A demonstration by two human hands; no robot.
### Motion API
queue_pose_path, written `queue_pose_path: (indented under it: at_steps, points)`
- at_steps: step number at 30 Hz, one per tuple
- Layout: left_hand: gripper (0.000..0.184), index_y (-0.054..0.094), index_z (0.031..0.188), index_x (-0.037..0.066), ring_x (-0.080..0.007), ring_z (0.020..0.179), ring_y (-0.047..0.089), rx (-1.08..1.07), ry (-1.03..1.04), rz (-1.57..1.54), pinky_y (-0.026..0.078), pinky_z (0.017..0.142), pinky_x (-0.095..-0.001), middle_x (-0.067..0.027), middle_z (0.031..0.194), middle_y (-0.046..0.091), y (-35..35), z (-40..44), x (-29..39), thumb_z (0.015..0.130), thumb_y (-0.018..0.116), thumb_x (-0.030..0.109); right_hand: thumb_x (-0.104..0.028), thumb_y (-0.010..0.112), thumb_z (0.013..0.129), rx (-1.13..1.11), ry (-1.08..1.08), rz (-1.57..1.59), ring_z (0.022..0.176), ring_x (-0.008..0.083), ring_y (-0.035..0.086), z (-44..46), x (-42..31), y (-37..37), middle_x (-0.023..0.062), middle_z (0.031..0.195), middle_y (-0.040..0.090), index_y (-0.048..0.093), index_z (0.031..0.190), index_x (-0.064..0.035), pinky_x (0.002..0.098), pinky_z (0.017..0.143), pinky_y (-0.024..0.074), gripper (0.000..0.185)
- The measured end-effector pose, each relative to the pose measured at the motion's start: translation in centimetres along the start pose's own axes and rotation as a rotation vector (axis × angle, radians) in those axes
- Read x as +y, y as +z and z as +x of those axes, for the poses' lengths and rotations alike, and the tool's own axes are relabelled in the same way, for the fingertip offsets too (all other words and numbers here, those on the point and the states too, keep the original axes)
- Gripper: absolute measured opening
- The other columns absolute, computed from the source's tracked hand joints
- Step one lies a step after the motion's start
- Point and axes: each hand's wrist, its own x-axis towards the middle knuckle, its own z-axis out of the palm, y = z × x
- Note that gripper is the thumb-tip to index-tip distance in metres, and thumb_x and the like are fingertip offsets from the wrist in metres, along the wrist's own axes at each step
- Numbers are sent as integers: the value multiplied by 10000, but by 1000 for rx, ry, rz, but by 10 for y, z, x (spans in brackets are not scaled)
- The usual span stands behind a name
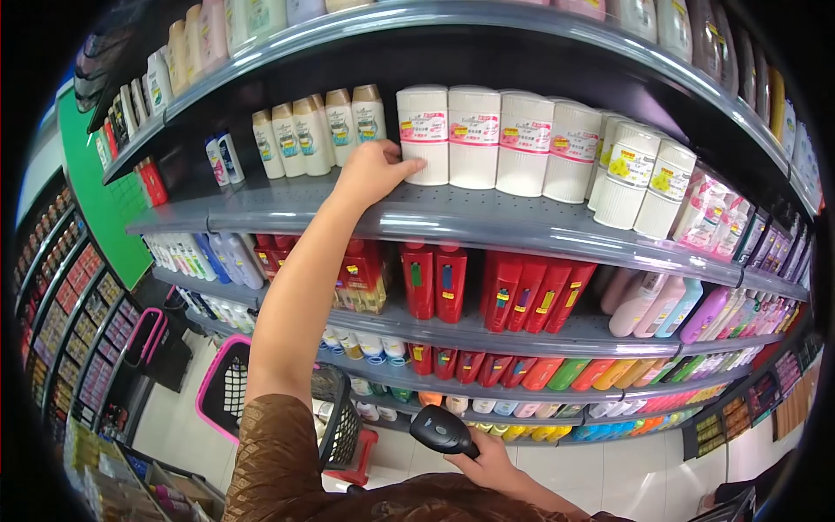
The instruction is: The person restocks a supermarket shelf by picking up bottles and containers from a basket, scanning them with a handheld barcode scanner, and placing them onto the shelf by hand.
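Observation:
My left hand (376, 170) reaches up to the shelf at the left end of a row of white ribbed bottles with pink labels. Its thumb lies across the front of the first white bottle (424, 122), and the fingers curl at that bottle's left side, partly hidden. Low in the view, my right hand (489, 465) is wrapped around the handle of a black handheld barcode scanner (442, 431). Cream bottles with gold caps (310, 135) stand just left of my left hand. White bottles with yellow labels (628, 165) stand farther right.
Red bottles (522, 291) fill part of the shelf below. A black shopping basket with pink trim (209, 383) and another black basket (344, 439) are below my left arm. More stocked shelves (74, 296) rise at the far left.

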Motion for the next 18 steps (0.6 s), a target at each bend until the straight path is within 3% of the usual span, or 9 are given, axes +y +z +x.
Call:
queue_pose_path:
  at_steps: [2, 5, 8, 10, 13, 15, 16, 17, 18]
  points:
    - [361, 738, 1056, -23, -291, 874, 749, 132, 33, 25, 569, 828, -368, -179, 962, 770, -1, -10, -4, 867, 768, 283, -360, 808, 865, -30, 24, -4, 654, 338, 662, 1, -2, 9, 165, 750, 641, 656, 1011, 18, 406, 620, 516, 432]
    - [165, 736, 999, 16, -176, 793, 694, 472, 223, -348, 530, 750, -295, -114, 915, 759, -28, -44, 0, 921, 696, 156, -341, 816, 846, -21, 11, 25, 678, 369, 660, 7, -1, 31, 190, 783, 646, 648, 1007, 27, 418, 641, 519, 435]
    - [141, 714, 964, -3, -142, 812, 675, 327, 138, -483, 521, 754, -292, -103, 888, 740, -54, -138, -18, 924, 693, 131, -282, 768, 874, 42, -39, 81, 719, 273, 677, 17, 1, 63, 171, 820, 676, 618, 1184, 38, 368, 684, 531, 471]
    - [140, 693, 936, -17, -134, 815, 659, 155, 69, -472, 521, 763, -303, -86, 856, 718, -73, -223, -47, 922, 697, 121, -248, 726, 906, -4, 294, 166, 797, 206, 654, 19, 1, 84, 131, 897, 679, 595, 1240, 34, 352, 738, 523, 456]
    - [198, 711, 991, 1, -112, 907, 631, -228, -464, -675, 508, 845, -303, -36, 927, 715, -82, -360, -114, 921, 729, 186, -208, 686, 943, -79, 379, 278, 963, 193, 619, 44, -6, 130, 129, 1080, 661, 526, 1332, 40, 354, 856, 495, 488]
    - [496, 657, 1272, -7, -146, 1031, 638, -501, -834, -835, 510, 943, -326, -89, 1123, 707, -99, -431, -143, 948, 740, 359, -200, 685, 950, -214, 356, 228, 1123, 247, 614, 75, -30, 167, 184, 1240, 629, 425, 1458, 39, 371, 960, 475, 619]
    - [640, 559, 1385, -33, -174, 1122, 613, -508, -855, -924, 497, 987, -337, -120, 1241, 665, -102, -466, -157, 948, 738, 400, -200, 692, 947, -269, 298, 176, 1201, 282, 608, 83, -36, 192, 218, 1314, 606, 365, 1518, 35, 384, 1007, 464, 699]
    - [673, 529, 1409, -36, -182, 1146, 602, -462, -912, -995, 497, 989, -344, -125, 1263, 651, -106, -493, -163, 948, 735, 409, -235, 715, 929, -364, 163, 129, 1319, 369, 553, 89, -30, 221, 278, 1437, 518, 258, 1580, 23, 410, 1083, 433, 836]
    - [706, 498, 1432, -39, -190, 1170, 590, -414, -968, -1067, 497, 992, -352, -130, 1284, 636, -112, -516, -167, 948, 732, 419, -274, 719, 915, -443, 73, -6, 1326, 431, 528, 93, -40, 247, 314, 1454, 483, 218, 1582, 27, 448, 1093, 430, 887]
